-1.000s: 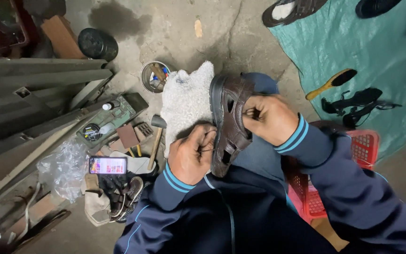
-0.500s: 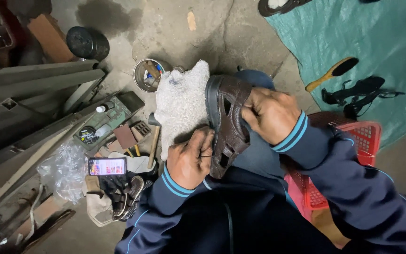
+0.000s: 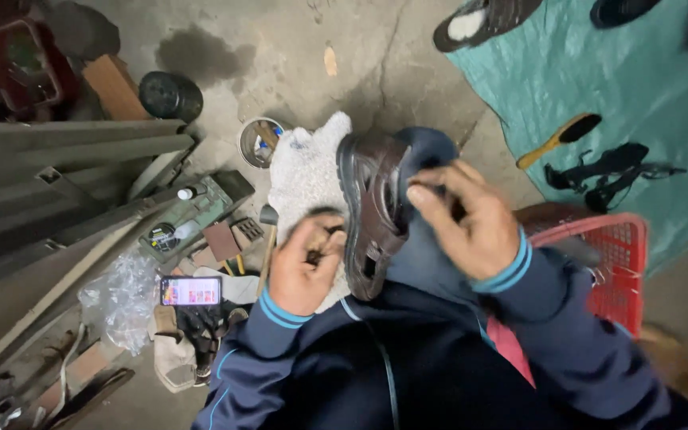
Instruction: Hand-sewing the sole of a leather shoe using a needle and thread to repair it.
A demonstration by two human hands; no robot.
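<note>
I see my left hand [image 3: 306,267] pinching a small dark tool beside the brown sandal [image 3: 372,211], right hand [image 3: 463,219] loosely open over it, a round tin [image 3: 258,143] beyond.

- A phone [image 3: 190,291] lies flat on the cluttered ground at lower left, its rectangular screen lit pink and purple.
- A crumpled clear plastic bag [image 3: 121,299] lies just left of the phone.

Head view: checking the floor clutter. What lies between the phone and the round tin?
A hammer and small blocks, in the head view.
</note>
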